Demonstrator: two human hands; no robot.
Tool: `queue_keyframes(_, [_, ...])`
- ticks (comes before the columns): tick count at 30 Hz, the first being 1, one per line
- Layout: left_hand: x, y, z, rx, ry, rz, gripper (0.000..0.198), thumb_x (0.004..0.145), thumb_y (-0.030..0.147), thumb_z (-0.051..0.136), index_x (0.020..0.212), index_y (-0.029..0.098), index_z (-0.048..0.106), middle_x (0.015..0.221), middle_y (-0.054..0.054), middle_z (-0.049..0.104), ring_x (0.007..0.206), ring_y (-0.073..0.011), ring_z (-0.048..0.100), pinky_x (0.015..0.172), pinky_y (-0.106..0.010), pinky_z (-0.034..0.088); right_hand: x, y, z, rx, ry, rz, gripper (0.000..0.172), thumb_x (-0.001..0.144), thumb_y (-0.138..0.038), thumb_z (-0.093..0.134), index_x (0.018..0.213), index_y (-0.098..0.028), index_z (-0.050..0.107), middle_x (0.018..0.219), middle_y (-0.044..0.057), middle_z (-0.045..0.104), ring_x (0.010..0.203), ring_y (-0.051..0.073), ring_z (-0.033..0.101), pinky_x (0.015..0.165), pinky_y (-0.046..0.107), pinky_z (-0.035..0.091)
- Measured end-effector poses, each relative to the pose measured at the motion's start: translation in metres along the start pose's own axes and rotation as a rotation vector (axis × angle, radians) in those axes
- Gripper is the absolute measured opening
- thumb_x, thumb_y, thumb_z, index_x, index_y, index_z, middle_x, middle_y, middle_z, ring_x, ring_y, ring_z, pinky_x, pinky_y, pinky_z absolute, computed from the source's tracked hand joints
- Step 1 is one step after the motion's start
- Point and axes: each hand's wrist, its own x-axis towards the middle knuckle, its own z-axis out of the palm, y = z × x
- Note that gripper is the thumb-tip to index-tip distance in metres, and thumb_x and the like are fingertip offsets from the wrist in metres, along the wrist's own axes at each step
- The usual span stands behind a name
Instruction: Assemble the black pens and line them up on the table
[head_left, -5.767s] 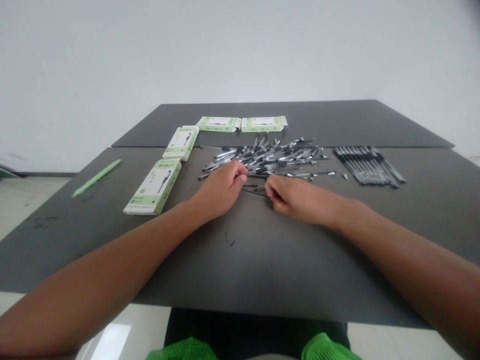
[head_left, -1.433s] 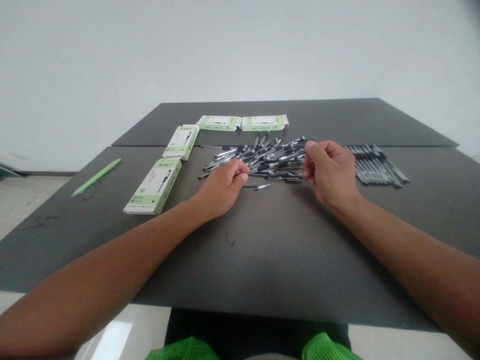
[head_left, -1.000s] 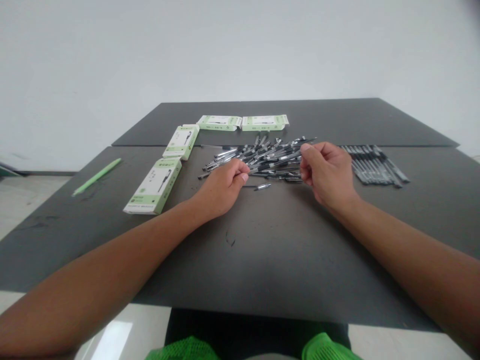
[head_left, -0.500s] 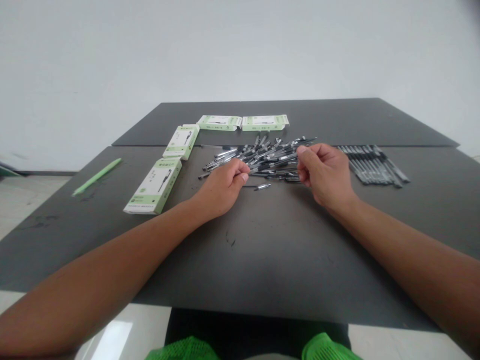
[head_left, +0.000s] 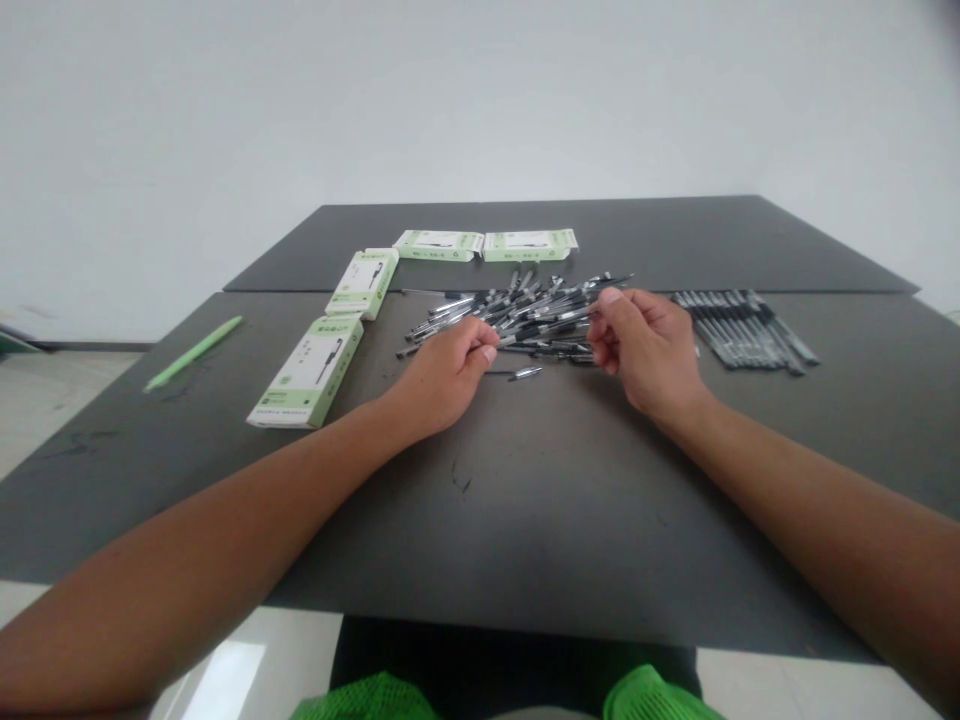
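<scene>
I have both hands over the table, the fingers of my left hand (head_left: 450, 370) curled in, its thumb close against the forefinger, while my right hand (head_left: 649, 345) brings thumb and forefinger together with the other fingers loosely bent. I cannot tell whether the left has hold of anything, since its fingertips meet the near edge of a heap of pens (head_left: 532, 305) and the shapes run together there; the right may be pinching something thin, but it is too small to make out. The heap spreads just beyond both hands and fills the gap between them. A small clear-tipped pen piece (head_left: 525, 373) lies on the table (head_left: 540, 520) between my hands, just beside the left fingertips. Beyond my right wrist, to its right, a row of pens (head_left: 742, 330) lies side by side. Left of my left hand are a near box (head_left: 307, 370) and a farther box (head_left: 364, 285), and well to the left of those a green stick (head_left: 195, 353). I judge the step in hand to be fine fingertip work on pen parts, one at a time; the next move calls for a light, steady pinch and care not to nudge the heap.
</scene>
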Motion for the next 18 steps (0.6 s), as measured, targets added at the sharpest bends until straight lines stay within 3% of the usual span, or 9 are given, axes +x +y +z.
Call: queue_keyframes(18, [-0.0005, 0.0003, 0.0005, -0.001, 0.002, -0.013, 0.019, 0.103, 0.032, 0.055, 0.113, 0.020, 0.066, 0.097, -0.003, 0.076, 0.089, -0.0210, 0.068, 0.090, -0.038, 0.053, 0.0002, -0.0009, -0.0001, 0.041, -0.004, 0.031, 0.048, 0.099, -0.067, 0.074, 0.082, -0.022, 0.075, 0.071, 0.002, 0.065, 0.048, 0.011, 0.056, 0.036, 0.023, 0.036])
